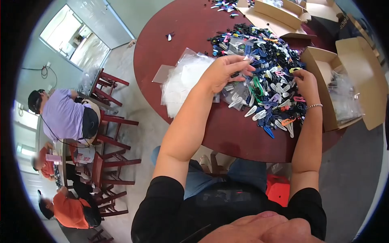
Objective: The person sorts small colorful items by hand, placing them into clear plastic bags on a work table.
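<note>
Fingers (244, 66) of the left hand (223, 73) are drawn together in a pinch on what looks like a small clear bag (248, 59), held just above the left margin of the pile of hair clips (269, 52). The right hand (306, 83) is the nearer one to the clips: it rests on the pile's right side with its fingers (298, 75) curled down among them, and I cannot tell whether they have closed on one. The pile thus lies between the two hands, to the right of the left hand's pinch and directly under the right. It is a dense heap of slim, flat snap clips in blue, black, white, green and pink, their long axes pointing every way; a few white ones lie loose at the near edge. It sits on the round dark-red desk (182, 32), with a stack of clear bags (182, 81) under the left forearm and an open cardboard box (352, 81) just beside the right hand.
</note>
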`<state>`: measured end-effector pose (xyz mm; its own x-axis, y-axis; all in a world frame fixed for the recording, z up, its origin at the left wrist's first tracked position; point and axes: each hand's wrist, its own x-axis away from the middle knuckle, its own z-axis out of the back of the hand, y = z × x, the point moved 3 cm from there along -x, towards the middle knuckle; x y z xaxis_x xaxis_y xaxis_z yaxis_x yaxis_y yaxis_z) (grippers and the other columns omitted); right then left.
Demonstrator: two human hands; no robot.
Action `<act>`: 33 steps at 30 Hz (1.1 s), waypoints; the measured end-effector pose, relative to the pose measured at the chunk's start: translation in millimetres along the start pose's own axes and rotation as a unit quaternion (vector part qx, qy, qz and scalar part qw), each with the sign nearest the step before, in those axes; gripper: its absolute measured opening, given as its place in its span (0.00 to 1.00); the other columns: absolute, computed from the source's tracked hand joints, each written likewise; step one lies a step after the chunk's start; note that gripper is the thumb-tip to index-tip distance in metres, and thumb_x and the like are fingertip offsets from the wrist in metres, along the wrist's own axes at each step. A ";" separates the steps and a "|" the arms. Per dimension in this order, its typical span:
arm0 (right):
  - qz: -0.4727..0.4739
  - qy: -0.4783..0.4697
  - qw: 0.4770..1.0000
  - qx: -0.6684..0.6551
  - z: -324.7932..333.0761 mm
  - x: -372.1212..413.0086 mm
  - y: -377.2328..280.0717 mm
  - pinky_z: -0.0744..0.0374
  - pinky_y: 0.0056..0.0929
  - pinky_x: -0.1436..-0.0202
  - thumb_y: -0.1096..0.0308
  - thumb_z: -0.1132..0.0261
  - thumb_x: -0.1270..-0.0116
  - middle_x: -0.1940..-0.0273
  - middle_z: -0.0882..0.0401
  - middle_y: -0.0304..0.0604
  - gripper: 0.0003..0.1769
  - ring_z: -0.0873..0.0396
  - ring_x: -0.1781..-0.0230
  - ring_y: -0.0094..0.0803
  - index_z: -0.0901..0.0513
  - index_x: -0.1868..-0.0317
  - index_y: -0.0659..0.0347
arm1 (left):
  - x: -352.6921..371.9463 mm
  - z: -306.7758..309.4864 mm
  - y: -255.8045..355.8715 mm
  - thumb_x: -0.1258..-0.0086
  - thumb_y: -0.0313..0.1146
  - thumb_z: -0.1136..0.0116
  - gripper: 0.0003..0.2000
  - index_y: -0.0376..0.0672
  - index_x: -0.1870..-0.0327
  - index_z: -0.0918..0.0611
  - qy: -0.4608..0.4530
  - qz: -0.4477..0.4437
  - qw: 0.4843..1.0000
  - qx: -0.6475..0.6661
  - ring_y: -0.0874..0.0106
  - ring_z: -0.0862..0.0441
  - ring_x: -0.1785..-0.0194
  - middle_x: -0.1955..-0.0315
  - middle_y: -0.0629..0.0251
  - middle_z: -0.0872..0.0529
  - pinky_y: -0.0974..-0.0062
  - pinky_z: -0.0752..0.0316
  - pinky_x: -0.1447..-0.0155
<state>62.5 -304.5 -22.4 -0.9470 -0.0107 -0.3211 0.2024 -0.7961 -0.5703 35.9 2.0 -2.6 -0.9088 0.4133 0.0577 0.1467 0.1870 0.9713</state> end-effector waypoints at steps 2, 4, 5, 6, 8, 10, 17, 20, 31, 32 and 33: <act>-0.008 -0.018 1.000 0.021 1.9 0.2 2.6 0.20 0.35 0.58 0.75 0.37 0.43 0.66 0.15 0.53 0.10 0.16 0.64 0.42 0.15 0.61 0.66 | -0.2 0.9 -1.1 0.32 0.41 0.40 0.19 0.40 0.45 0.21 -0.006 0.001 1.000 0.009 0.76 0.19 0.51 0.55 0.62 0.14 0.76 0.25 0.49; 0.000 -0.004 1.000 0.014 2.4 0.9 1.0 0.21 0.35 0.60 0.75 0.37 0.44 0.69 0.16 0.53 0.09 0.16 0.67 0.42 0.15 0.63 0.66 | 0.2 1.4 -1.4 0.32 0.41 0.40 0.19 0.40 0.45 0.21 0.002 -0.002 1.000 0.012 0.76 0.19 0.51 0.55 0.62 0.14 0.75 0.25 0.48; -0.002 0.002 1.000 0.025 1.7 0.4 1.1 0.21 0.32 0.59 0.75 0.37 0.42 0.68 0.15 0.50 0.08 0.16 0.67 0.38 0.15 0.62 0.66 | -0.1 1.5 -1.2 0.32 0.41 0.40 0.19 0.40 0.45 0.21 0.002 -0.003 1.000 0.011 0.76 0.19 0.51 0.55 0.62 0.14 0.75 0.25 0.48; -0.004 0.008 0.999 0.036 1.0 -0.4 -0.2 0.21 0.30 0.59 0.75 0.37 0.40 0.67 0.15 0.48 0.08 0.16 0.66 0.35 0.16 0.60 0.66 | -0.4 1.7 -1.3 0.32 0.41 0.40 0.19 0.40 0.45 0.21 0.000 -0.001 1.000 0.012 0.76 0.19 0.51 0.55 0.62 0.14 0.75 0.25 0.48; 0.018 0.030 0.999 0.012 -7.0 1.5 -12.0 0.21 0.30 0.57 0.75 0.37 0.39 0.64 0.15 0.49 0.09 0.16 0.63 0.36 0.17 0.57 0.66 | -0.5 1.7 -0.9 0.32 0.41 0.39 0.19 0.40 0.45 0.21 -0.002 -0.002 1.000 0.012 0.76 0.19 0.51 0.55 0.62 0.14 0.75 0.25 0.48; 0.039 0.051 0.998 -0.012 -17.1 0.6 -12.3 0.21 0.30 0.55 0.74 0.37 0.38 0.61 0.15 0.49 0.11 0.16 0.60 0.38 0.17 0.54 0.65 | 0.0 1.4 -0.9 0.32 0.41 0.39 0.19 0.40 0.45 0.21 0.000 -0.001 1.000 0.004 0.76 0.19 0.51 0.55 0.62 0.14 0.75 0.24 0.48; 0.139 0.041 0.986 0.077 -37.9 -1.4 -24.0 0.29 0.37 0.36 0.75 0.40 0.35 0.39 0.27 0.55 0.21 0.29 0.38 0.52 0.24 0.41 0.57 | -2.4 1.5 -4.3 0.33 0.42 0.38 0.20 0.40 0.45 0.21 -0.006 -0.005 1.000 0.007 0.78 0.19 0.52 0.55 0.63 0.14 0.80 0.23 0.51; 0.127 0.026 0.986 0.100 -35.5 0.6 -33.1 0.29 0.40 0.36 0.74 0.39 0.36 0.42 0.25 0.53 0.20 0.31 0.37 0.51 0.23 0.42 0.57 | -2.5 -0.7 -5.6 0.32 0.42 0.38 0.19 0.40 0.45 0.21 -0.012 0.002 1.000 0.004 0.78 0.19 0.52 0.55 0.63 0.14 0.81 0.23 0.52; 0.009 0.037 0.985 -0.170 -27.7 -0.9 -20.4 0.22 0.23 0.69 0.73 0.37 0.34 0.66 0.15 0.43 0.10 0.18 0.73 0.24 0.18 0.54 0.67 | -0.7 -5.3 -4.9 0.33 0.41 0.38 0.18 0.39 0.47 0.20 -0.010 0.002 1.000 0.000 0.79 0.20 0.53 0.56 0.65 0.14 0.80 0.23 0.52; -0.009 0.044 0.979 -0.199 -24.9 -0.9 -21.8 0.23 0.21 0.69 0.73 0.37 0.34 0.66 0.15 0.41 0.10 0.18 0.73 0.23 0.18 0.54 0.67 | -1.0 -5.0 -5.1 0.33 0.41 0.38 0.18 0.40 0.47 0.20 -0.012 0.003 1.000 0.002 0.79 0.20 0.53 0.56 0.65 0.14 0.80 0.23 0.51; -0.034 0.035 0.972 -0.231 -23.4 -0.6 -23.3 0.24 0.19 0.71 0.72 0.37 0.33 0.65 0.15 0.39 0.10 0.21 0.74 0.20 0.18 0.54 0.68 | -0.9 -4.6 -5.2 0.33 0.41 0.38 0.18 0.41 0.48 0.20 -0.014 0.003 1.000 0.003 0.79 0.20 0.53 0.56 0.65 0.14 0.79 0.23 0.51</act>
<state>64.2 -271.8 -26.7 -0.9462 0.0870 -0.3118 0.2450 -0.4370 -0.8654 34.2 -3.4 -6.7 -0.8966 0.4392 0.0569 0.1548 0.1904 0.9694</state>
